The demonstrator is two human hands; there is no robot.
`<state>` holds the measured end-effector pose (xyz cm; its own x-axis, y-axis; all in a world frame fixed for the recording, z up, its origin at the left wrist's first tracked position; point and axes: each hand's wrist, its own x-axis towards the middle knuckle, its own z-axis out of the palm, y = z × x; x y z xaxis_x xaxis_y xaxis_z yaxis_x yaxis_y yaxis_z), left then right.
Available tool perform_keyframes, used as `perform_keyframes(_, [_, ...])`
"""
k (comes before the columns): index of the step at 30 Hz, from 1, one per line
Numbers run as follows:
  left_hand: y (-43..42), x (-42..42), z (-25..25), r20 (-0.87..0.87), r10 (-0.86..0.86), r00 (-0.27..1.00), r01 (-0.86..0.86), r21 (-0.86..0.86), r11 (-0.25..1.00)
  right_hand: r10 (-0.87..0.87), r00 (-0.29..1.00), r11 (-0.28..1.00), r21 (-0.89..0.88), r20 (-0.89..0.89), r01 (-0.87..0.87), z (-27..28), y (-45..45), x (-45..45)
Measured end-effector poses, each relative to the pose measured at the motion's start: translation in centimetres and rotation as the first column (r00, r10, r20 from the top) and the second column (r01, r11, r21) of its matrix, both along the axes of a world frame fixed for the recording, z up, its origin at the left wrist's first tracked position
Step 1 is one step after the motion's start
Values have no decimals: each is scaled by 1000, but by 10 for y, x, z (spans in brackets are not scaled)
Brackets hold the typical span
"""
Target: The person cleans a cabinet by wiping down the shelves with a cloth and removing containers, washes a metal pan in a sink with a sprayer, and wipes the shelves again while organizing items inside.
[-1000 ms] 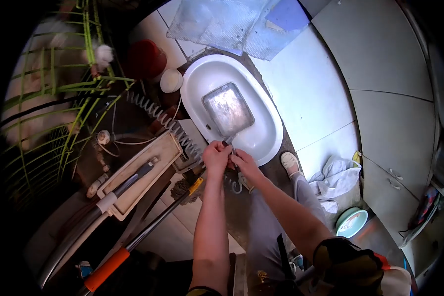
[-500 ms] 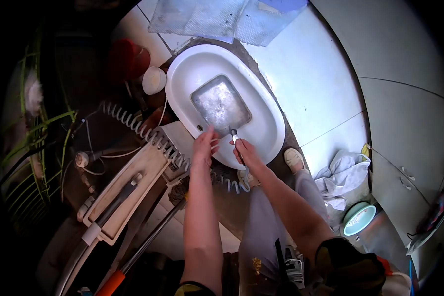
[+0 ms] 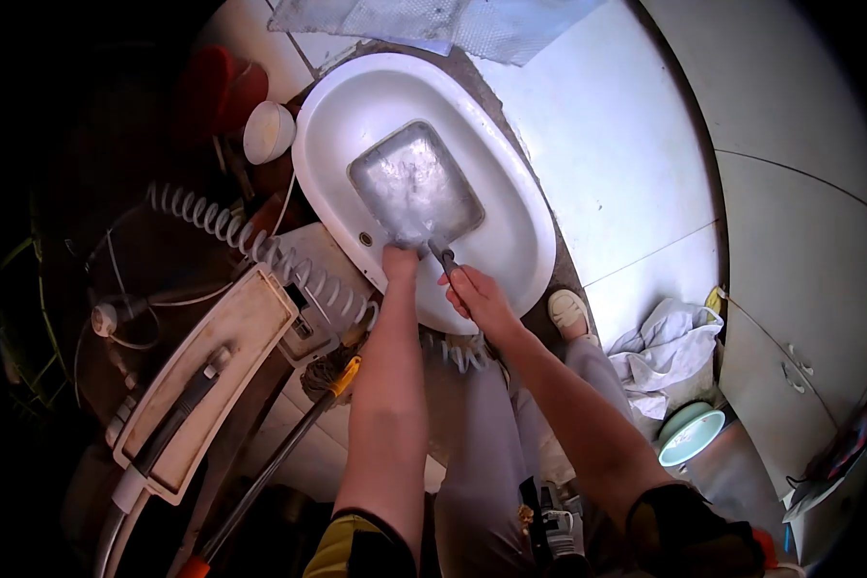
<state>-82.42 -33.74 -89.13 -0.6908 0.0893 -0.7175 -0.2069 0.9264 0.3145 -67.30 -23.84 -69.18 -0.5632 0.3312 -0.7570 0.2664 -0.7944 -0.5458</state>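
Note:
A white oval basin (image 3: 332,106) holds a rectangular metal tray (image 3: 419,178) with water in it. In my right hand (image 3: 477,297) is a hand-held sprayer (image 3: 442,253), its dark head pointing at the tray's near edge. A coiled hose (image 3: 462,354) hangs below that hand. My left hand (image 3: 401,264) reaches to the tray's near left corner, beside the sprayer head. Its fingers are hidden, so I cannot tell whether they grip the tray.
Left of the basin stand a white bowl (image 3: 269,132), a red bucket (image 3: 244,94) and a long beige holder (image 3: 183,395). A mop (image 3: 299,424) leans nearby. To the right lie a grey-white cloth (image 3: 667,345) and a light green bowl (image 3: 692,435).
My left hand has moved forward and down to the tray's edge, and its fingers have gone out of sight. The sprayer head now tilts more to the left. The view has shifted slightly.

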Motion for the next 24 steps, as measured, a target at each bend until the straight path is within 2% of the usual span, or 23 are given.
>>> perform_keyframes(1, [-3, -1, -5, -173, -220, 960, 208, -87, 974, -8, 999, 998, 58, -43, 11, 2, 3, -5])
perform_keyframes(2, [-5, -3, -10, -174, -216, 961, 203, -91, 975, -15, 996, 993, 116, -88, 25, 3, 7, -10])
perform_keyframes(4, [2, -5, -4, -178, -296, 938, 276, -131, 952, -24, 996, 995, 96, -84, 32, 0, 13, -14])
perform_keyframes(6, [11, -8, 0, -138, -245, 960, 224, -148, 963, -28, 997, 996, 81, -77, 35, -2, 16, -13])
perform_keyframes(8, [19, -6, 3, -94, -186, 978, 170, -160, 972, -60, 998, 998, 17, 12, 60, -5, 18, -4])
perform_keyframes(10, [34, -4, 23, -20, -28, 999, 24, -163, 986, -53, 998, 998, 21, 18, 53, -6, 18, 3])
perform_keyframes(11, [37, 2, 25, -10, -27, 1000, 25, -166, 986, -51, 998, 999, 14, 23, 50, -6, 16, 8])
perform_keyframes(14, [31, 0, 20, -94, 35, 995, -42, -84, 996, -48, 999, 997, 54, -14, 49, 1, 11, 9])
perform_keyframes(15, [32, -1, 26, -111, 135, 984, -119, 144, 982, -54, 998, 997, 49, -16, 55, 5, 10, 6])
perform_keyframes(16, [33, -2, 33, -102, 234, 967, -182, 366, 913, -71, 997, 996, 54, -26, 72, 11, 8, 3])
perform_keyframes(17, [33, -7, 42, -104, 226, 969, -175, 363, 915, -87, 996, 994, 61, -36, 89, 16, 6, -1])
perform_keyframes(19, [55, -25, 112, 178, 392, 902, -417, 587, 693, -98, 994, 991, 85, -45, 102, 22, 9, -9])
perform_keyframes(20, [52, -36, 118, 176, 388, 905, -413, 588, 696, -100, 994, 988, 110, -52, 105, 24, 12, -14])
perform_keyframes(21, [45, -53, 125, -101, 250, 963, -148, 577, 804, -104, 993, 988, 108, -55, 109, 26, 14, -20])
perform_keyframes(22, [45, -63, 137, -364, 79, 928, 118, 488, 865, -122, 991, 986, 112, -51, 127, 28, 17, -27])
perform_keyframes(23, [46, -66, 148, -369, 75, 926, 123, 485, 866, -139, 989, 983, 115, -47, 144, 30, 20, -33])
perform_keyframes(24, [52, -66, 176, -499, 8, 867, 223, 401, 888, -141, 989, 983, 111, -53, 146, 31, 21, -37])
